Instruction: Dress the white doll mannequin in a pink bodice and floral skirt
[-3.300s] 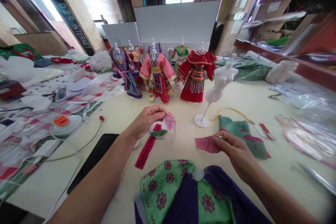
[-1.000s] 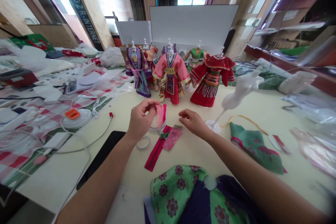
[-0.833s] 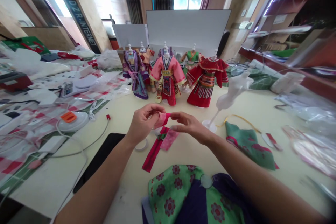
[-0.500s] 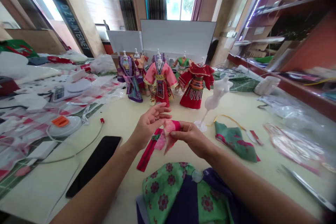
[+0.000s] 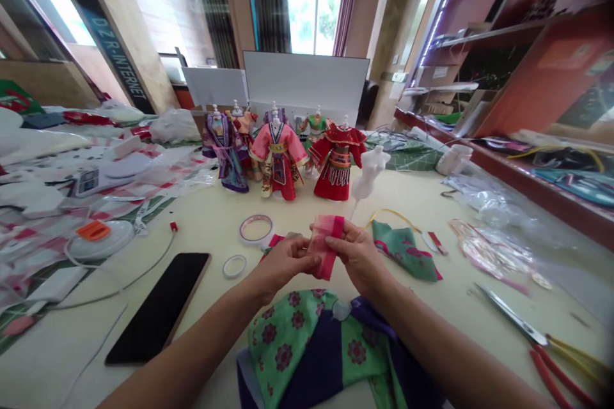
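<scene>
Both hands hold a small pink cloth piece [image 5: 326, 249] with a deeper pink band, above the middle of the table. My left hand [image 5: 283, 265] pinches its left edge between thumb and fingers. My right hand [image 5: 359, 255] grips its right side, thumb in front. Behind my left hand lies a partly hidden magenta and green strip [image 5: 275, 241]. Nearer to me is a green garment with red flowers and dark blue parts [image 5: 297, 332]. A green and pink cloth [image 5: 403, 248] lies to the right of my right hand.
Dressed mini mannequins [image 5: 278, 163] and a bare white one [image 5: 369, 174] stand behind. Tape rolls [image 5: 272, 230] and a black phone [image 5: 160, 307] lie left. Scissors [image 5: 520, 319] and clear plastic [image 5: 499, 204] are at right; cables and a checked cloth at far left.
My left hand has closed on the pink cloth, which now hangs flatter and upright between both hands. The view has shifted, showing the tape rolls and the scissors' handles.
</scene>
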### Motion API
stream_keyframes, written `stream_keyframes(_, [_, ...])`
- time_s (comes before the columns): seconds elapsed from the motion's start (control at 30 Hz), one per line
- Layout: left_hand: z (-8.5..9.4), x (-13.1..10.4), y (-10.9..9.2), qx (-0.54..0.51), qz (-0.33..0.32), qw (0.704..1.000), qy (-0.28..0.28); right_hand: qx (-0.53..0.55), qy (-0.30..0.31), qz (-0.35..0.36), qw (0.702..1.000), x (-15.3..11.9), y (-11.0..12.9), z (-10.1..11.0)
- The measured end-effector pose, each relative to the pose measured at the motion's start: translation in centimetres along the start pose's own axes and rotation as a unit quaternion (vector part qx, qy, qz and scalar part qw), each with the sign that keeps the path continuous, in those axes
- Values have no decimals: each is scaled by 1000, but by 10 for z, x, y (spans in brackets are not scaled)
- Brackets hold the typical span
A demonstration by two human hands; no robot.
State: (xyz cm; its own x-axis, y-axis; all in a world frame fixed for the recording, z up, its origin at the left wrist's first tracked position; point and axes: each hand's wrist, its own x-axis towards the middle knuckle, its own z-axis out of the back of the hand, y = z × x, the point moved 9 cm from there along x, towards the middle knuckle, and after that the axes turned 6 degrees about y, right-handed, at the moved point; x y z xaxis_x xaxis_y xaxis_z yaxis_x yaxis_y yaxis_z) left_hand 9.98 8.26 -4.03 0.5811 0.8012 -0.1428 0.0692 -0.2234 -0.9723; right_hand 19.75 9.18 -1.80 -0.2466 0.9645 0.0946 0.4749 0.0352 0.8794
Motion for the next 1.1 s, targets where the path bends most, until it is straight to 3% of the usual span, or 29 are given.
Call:
stream_keyframes(0.23, [4,-7,-4,73,13,997,-32,46,-63,30,997,-10,10,17])
stream_keyframes(0.6, [1,-15,-10,139,13,990,-2,86,-152,34,984,-23,10,47])
stream_keyframes(0.83, [-1,-15,-9,140,11,990,23,73,-153,27,985,-30,8,60])
stream_keyframes(1.1, [3,-8,-5,116,6,993,-7,39,-137,29,989,-39,14,70])
